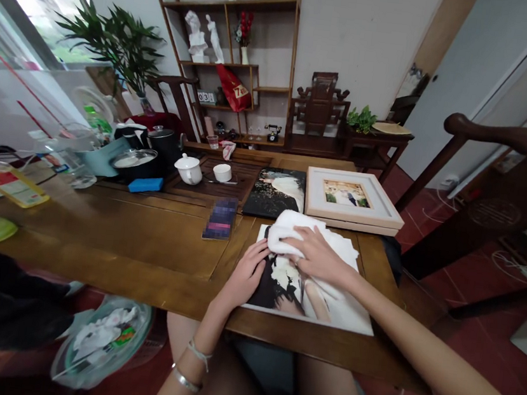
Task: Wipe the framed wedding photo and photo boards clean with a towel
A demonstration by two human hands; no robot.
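On the wooden table in front of me lies a large photo print (286, 283) with dark, white and skin-toned areas. My left hand (245, 275) rests flat on its left edge, fingers stretched out and touching the near side of the cloth. A folded white cloth (283, 229) lies bunched on the upper part of the print. My right hand (317, 254) grips and presses this cloth against the surface, hiding part of the picture. Just beyond are a dark picture panel (268, 192) and a light wooden photo frame (378, 205) with a small photo inside.
A phone (220, 219) lies left of the print. Farther left are a white lidded cup (189, 169), a small white bowl (222, 172), a blue block (145, 185) and several bottles. A lined trash bin (143, 336) stands below; a person's dark-clothed leg (1, 300) is beside it.
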